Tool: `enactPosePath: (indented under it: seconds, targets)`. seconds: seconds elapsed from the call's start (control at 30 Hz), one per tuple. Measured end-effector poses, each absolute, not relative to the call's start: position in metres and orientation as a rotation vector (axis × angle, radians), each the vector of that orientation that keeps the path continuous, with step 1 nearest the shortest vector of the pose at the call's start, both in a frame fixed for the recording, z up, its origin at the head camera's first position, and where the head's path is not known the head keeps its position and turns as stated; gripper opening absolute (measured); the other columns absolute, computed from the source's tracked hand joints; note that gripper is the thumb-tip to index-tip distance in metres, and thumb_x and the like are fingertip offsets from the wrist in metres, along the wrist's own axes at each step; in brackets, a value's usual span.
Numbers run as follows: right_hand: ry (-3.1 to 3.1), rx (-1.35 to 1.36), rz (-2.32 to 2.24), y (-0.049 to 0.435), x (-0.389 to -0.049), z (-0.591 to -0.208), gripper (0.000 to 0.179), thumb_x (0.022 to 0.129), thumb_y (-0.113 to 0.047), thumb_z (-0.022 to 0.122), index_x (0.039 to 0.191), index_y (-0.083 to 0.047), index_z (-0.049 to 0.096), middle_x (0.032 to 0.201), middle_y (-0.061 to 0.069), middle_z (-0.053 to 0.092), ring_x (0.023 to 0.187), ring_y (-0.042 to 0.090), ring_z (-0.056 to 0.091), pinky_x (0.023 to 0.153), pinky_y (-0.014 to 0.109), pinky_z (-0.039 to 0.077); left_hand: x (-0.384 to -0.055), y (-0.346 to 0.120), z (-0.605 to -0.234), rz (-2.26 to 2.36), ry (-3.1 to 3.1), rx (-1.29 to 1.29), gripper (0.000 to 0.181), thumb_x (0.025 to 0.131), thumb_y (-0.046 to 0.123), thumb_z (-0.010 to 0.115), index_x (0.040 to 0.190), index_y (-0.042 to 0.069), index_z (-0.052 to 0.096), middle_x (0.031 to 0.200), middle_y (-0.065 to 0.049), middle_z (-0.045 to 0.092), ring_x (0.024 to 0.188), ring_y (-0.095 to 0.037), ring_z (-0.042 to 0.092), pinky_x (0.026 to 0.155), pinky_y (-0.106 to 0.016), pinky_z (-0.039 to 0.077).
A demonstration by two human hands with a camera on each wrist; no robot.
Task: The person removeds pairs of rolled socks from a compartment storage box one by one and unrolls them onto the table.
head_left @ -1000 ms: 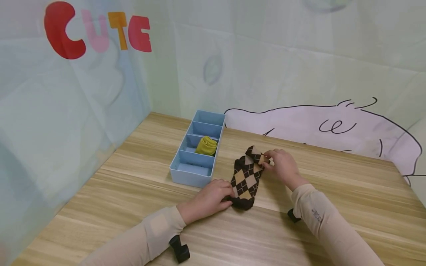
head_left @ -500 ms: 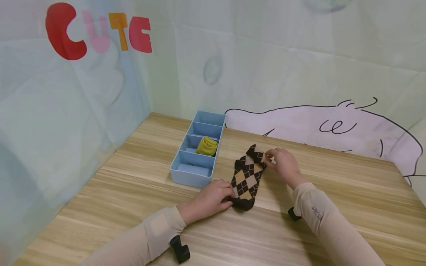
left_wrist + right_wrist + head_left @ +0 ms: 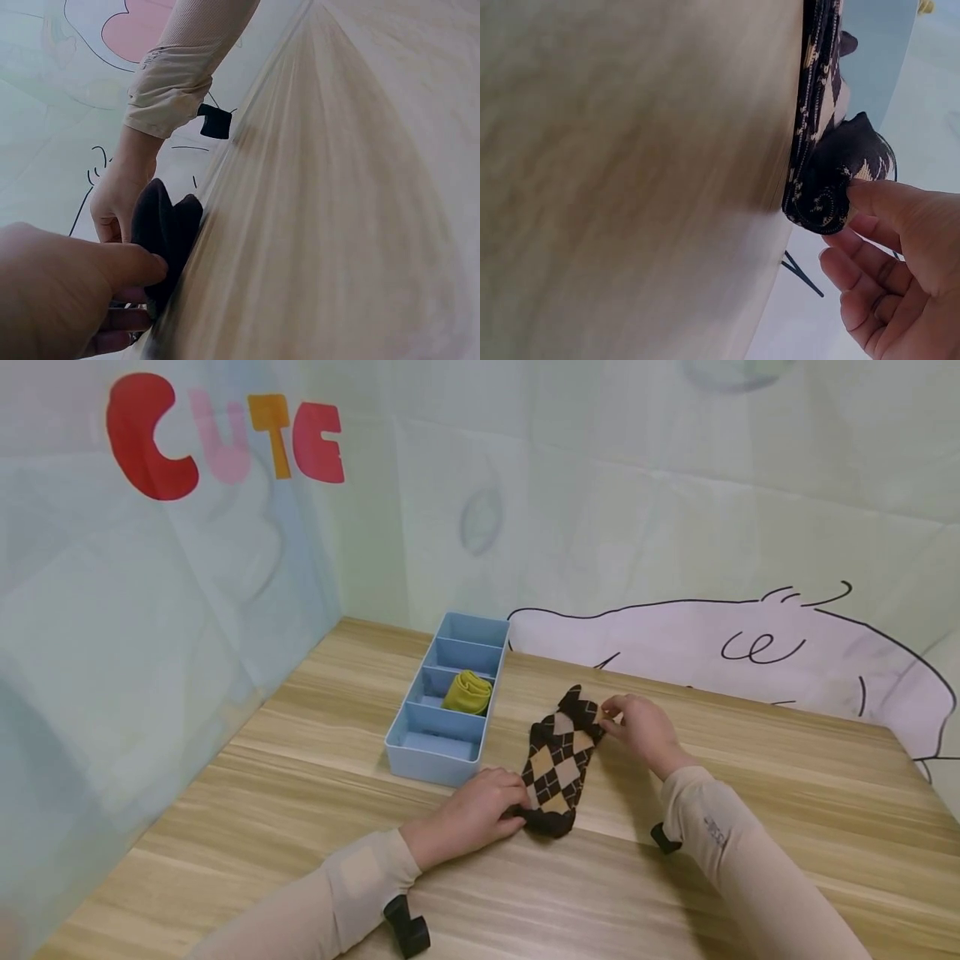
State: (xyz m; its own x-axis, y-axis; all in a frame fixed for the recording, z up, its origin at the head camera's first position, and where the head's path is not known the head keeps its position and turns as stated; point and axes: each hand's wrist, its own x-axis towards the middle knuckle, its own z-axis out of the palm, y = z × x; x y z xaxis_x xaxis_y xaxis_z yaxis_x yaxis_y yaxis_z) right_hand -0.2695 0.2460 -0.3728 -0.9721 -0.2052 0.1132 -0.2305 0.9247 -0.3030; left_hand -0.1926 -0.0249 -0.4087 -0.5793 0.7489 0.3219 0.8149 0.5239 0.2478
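A pale wall (image 3: 615, 527), with the letters (image 3: 270, 412) CUTE high at ten o'clock, stands behind a wood-grain table (image 3: 300, 752). On the table, just right of centre, lies a diamond-patterned sock (image 3: 558, 772) in black, tan and cream, lengthwise from six o'clock to about one.

The step in hand looks like rolling: the sock's far end is turned over, and the right-wrist view shows its edge curled in a small spiral. The next move seems to call for a steady pinch on that curl, turned toward six o'clock, with the near end held flat so that the layers don't slip.

The hands are well apart, one at each end of the sock. From its middle, the left hand (image 3: 472, 810) is at eight o'clock, pinching the dark near end between thumb and fingers. The right hand (image 3: 643, 735) is at two o'clock, thumb and fingertips gripping the curled far end.

At ten o'clock from the sock, apart from it, sits a blue box (image 3: 433, 768) with four compartments; the second nearest holds a yellow-green roll (image 3: 468, 693).
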Motion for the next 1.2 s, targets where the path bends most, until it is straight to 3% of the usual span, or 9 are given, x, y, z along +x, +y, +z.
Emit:
enactPosePath:
  seconds: [0.43,0.87,1.2]
  targets:
    - [-3.013,0.308,0.477,0.25,-0.2765,-0.3744,0.023,0.091,-0.015,0.063,0.109,-0.001,0.066,0.107,0.018,0.069,0.091,0.031,0.066,0.082,0.046,0.053,-0.1932,-0.0255,-0.4091,-0.56,-2.58,-1.345,0.011,0.084,0.019,0.072,0.092,0.013,0.072,0.094,0.003,0.069,0.091,-0.013,0.061,0.085,-0.027,0.047]
    - [-2.926,0.325,0.477,0.2492,-0.2758,-0.3752,0.013,0.087,-0.008,0.066,0.098,-0.001,0.064,0.095,0.016,0.067,0.086,0.03,0.064,0.078,0.045,0.053,-0.1935,-0.0254,-0.4093,-0.566,-2.569,-1.351,0.011,0.084,0.019,0.072,0.092,0.013,0.072,0.094,0.002,0.069,0.092,-0.013,0.062,0.085,-0.027,0.047]
    - [-2.894,0.38,0.508,0.2502,-0.2782,-0.3768,0.011,0.086,-0.004,0.066,0.096,-0.003,0.068,0.095,0.015,0.069,0.086,0.03,0.065,0.079,0.045,0.053,-0.193,-0.0258,-0.4095,-0.563,-2.553,-1.345,0.011,0.083,0.019,0.073,0.093,0.013,0.072,0.093,0.003,0.069,0.091,-0.014,0.062,0.084,-0.027,0.047]
